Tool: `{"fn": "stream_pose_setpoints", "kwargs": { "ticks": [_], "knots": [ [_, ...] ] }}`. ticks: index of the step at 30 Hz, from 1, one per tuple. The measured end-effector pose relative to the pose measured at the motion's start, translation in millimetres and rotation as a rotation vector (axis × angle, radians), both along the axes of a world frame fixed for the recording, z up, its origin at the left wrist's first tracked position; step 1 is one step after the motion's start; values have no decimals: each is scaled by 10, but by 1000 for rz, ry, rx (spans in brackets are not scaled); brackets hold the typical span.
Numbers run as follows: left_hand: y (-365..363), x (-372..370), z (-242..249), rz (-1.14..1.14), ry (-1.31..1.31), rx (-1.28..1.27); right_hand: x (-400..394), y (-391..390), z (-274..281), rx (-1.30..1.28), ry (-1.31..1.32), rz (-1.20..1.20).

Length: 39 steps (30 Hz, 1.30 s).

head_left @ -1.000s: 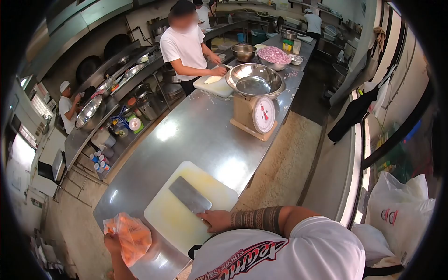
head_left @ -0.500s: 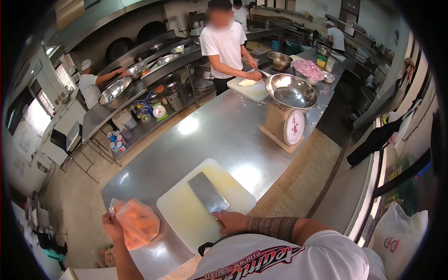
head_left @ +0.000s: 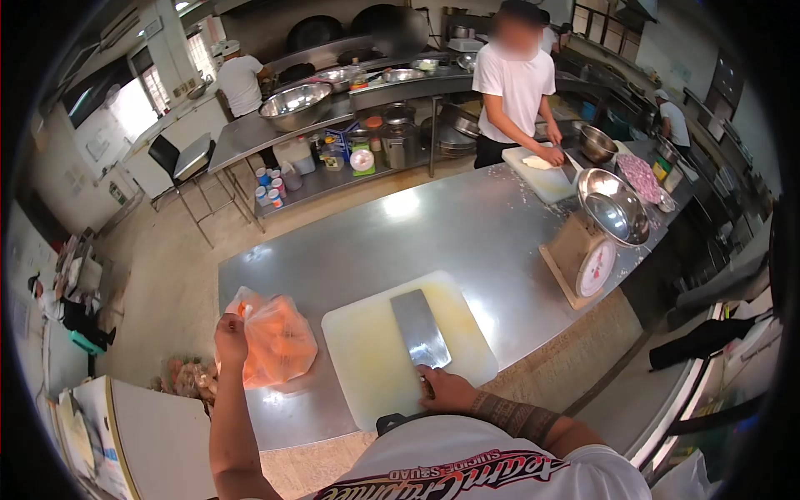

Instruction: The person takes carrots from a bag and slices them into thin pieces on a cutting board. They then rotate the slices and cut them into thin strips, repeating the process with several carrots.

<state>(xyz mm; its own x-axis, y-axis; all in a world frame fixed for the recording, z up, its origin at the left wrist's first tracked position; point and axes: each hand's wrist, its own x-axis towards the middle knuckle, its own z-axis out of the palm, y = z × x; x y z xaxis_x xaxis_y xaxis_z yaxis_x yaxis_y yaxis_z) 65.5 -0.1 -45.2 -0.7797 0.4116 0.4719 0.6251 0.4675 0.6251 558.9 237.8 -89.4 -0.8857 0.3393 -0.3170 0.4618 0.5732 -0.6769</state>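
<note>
My left hand (head_left: 232,340) is closed on the gathered neck of a clear plastic bag (head_left: 279,343). Orange pieces, perhaps carrots, fill the bag, which rests on the steel table at the left. At the near edge of a white cutting board (head_left: 367,350), my right hand (head_left: 448,389) wraps round the handle of a cleaver (head_left: 418,327). The wide blade lies flat on the board and points away from me. Most of the handle is hidden by my fingers.
Farther along the steel table (head_left: 350,242) stands a dial scale (head_left: 575,254) with a metal bowl (head_left: 615,208). Beyond it, a co-worker (head_left: 512,92) cuts something pale on another board (head_left: 554,185). A bowl of chopped pink food (head_left: 639,177) sits at the far end.
My view has swung left, so the table and scale appear farther right. My left hand still grips the bag's neck, and my right hand stays on the cleaver handle.
</note>
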Motion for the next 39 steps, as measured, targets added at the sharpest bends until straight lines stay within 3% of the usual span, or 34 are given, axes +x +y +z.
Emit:
{"fn": "stream_pose_setpoints", "kwargs": {
  "ticks": [6, 9, 12, 15, 18, 21, 24, 26, 29, 35, 39],
  "knots": [
    [27, 84, -100, 39, -37, -180, 17, 10, -33, 25, 17, 1],
    [31, 18, -92, -20, 138, -45, 17, 3, -44, 24, 26, 1],
    [57, 87, 359, -1, 80, -36, 30, -8, -102, 15, 24, 0],
    [-26, -203, 420, 32, 161, 142, 7, 39, -90, 21, 20, 1],
    [140, 256, 1231, 70, 149, 128, 41, -18, -57, 42, 12, 1],
    [161, 171, 1138, -106, 7, 124, -17, -11, 74, 16, -11, -5],
    [155, -17, 608, -167, -123, 174, 4, -13, 81, 4, -15, -17],
    [90, -20, 291, -226, -230, 128, -9, -22, 127, 1, -27, -21],
    [-180, -90, -133, -114, -273, -358, -10, -25, 38, 34, 4, -16],
    [-233, 198, 294, 107, -98, -808, -46, -54, 96, 30, -46, -33],
    [-442, 193, 314, -28, -199, -737, -19, -50, -15, 45, 3, -35]
  ]
}}
